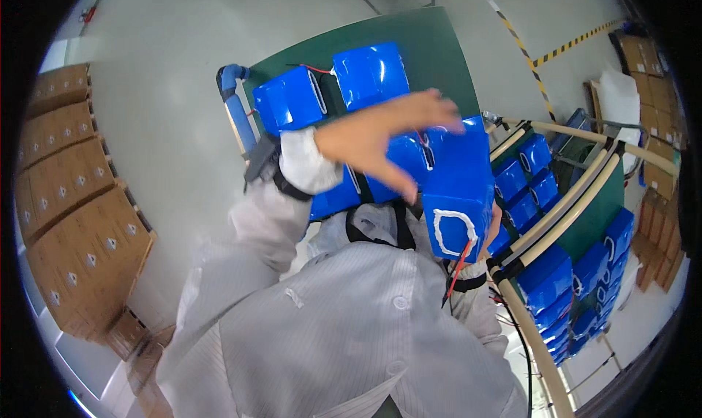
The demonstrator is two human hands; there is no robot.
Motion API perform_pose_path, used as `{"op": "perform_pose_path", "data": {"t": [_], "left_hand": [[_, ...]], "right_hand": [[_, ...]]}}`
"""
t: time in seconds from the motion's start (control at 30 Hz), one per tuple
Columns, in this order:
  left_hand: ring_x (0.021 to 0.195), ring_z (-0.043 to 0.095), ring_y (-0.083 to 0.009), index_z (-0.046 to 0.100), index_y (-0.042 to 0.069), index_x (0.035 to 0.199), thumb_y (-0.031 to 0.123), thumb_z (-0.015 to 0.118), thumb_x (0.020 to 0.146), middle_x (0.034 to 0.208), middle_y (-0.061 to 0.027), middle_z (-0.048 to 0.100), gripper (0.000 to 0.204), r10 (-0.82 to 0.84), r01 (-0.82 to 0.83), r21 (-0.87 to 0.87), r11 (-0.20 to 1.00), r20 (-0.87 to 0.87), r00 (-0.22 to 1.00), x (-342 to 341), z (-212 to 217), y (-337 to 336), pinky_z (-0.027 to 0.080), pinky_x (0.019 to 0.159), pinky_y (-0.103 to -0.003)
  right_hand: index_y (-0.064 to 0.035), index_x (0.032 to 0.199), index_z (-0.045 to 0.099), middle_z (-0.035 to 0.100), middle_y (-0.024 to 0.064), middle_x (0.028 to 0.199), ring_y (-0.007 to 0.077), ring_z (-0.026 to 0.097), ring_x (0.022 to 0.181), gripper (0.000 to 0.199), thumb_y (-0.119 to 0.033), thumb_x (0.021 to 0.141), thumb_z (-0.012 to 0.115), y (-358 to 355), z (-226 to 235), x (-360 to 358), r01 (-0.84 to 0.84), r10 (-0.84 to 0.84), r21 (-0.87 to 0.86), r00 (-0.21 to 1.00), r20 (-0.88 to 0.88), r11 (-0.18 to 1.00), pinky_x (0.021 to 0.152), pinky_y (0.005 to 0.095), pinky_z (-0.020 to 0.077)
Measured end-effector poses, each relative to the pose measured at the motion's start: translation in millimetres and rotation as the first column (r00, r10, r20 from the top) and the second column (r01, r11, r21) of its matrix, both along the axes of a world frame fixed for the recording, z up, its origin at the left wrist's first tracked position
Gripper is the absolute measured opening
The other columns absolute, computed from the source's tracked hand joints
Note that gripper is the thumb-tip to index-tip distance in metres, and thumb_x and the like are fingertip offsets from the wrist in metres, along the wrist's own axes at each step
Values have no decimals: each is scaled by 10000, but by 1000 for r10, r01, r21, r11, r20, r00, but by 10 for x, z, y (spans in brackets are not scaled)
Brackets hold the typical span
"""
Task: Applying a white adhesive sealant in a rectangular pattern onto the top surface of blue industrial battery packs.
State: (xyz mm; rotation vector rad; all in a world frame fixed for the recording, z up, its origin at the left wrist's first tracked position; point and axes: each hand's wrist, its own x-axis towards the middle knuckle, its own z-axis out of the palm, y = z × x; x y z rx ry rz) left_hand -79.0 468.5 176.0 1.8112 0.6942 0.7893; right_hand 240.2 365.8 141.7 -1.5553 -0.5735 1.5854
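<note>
grey workshop floor surrounds a green cart bearing blue battery packs at 12 o'clock, left hand spread open above them, right hand clamped under a lifted blue battery pack, racked packs at 4 o'clock.

Blue packs crowd my green cart at frame centre, a full rack blocks the right, grey floor lies open upper left.
</note>
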Motion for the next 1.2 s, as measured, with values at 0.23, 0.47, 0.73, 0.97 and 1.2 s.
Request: {"op": "perform_pose_path", "data": {"t": [0.23, 0.47, 0.73, 0.97, 1.2], "left_hand": [[1358, 473, -348, 586, 23, 1382, 585, 844, 670, 1446, -158, 555, 944, 193, -133, -189, 973, 350, 917, 761, -297, -484, 314, 1159, -498], [1212, 566, -343, 645, 37, 1312, 567, 812, 675, 1288, -142, 639, 845, 392, -366, -175, 914, 153, 907, 859, -106, -811, 398, 1067, -461], [1148, 590, -352, 697, 62, 1236, 509, 875, 595, 1202, -151, 658, 802, 459, -460, -28, 888, -13, 888, 870, 387, -871, 421, 1025, -460], [1182, 578, -377, 689, 76, 1264, 516, 871, 599, 1267, -157, 629, 818, 414, -414, -10, 910, 49, 909, 726, 431, -863, 399, 1054, -500], [1475, 341, -445, 543, 95, 1461, 556, 869, 674, 1495, -186, 498, 968, 685, -685, 31, 728, 6, 729, 697, 509, -950, 186, 1209, -614]], "right_hand": [[-63, 1460, 475, 594, 141, 1402, 264, 612, 1243, 591, -467, 1032, 426, -156, 161, -121, -121, -165, -348, 709, -686, 930, 1059, 412, 507], [-57, 1424, 478, 534, 179, 1340, 414, 548, 1192, 676, -529, 951, 582, -456, 17, -55, -204, -213, -463, 683, -698, 863, 939, 480, 561], [-154, 1295, 503, 564, 150, 1207, 353, 569, 1075, 513, -495, 915, 548, -441, 445, -271, -579, 586, -104, 809, 48, 809, 845, 473, 527], [-23, 1113, 586, 691, 88, 932, 203, 679, 886, 311, -77, 850, 743, -504, 254, -274, -591, 545, 187, 802, 245, 785, 811, 316, 526], [-68, 1403, 523, 603, 130, 1372, 264, 628, 1169, 554, -471, 1032, 444, 123, -240, -144, -28, 38, 26, 796, -604, 999, 1014, 441, 511]]}}
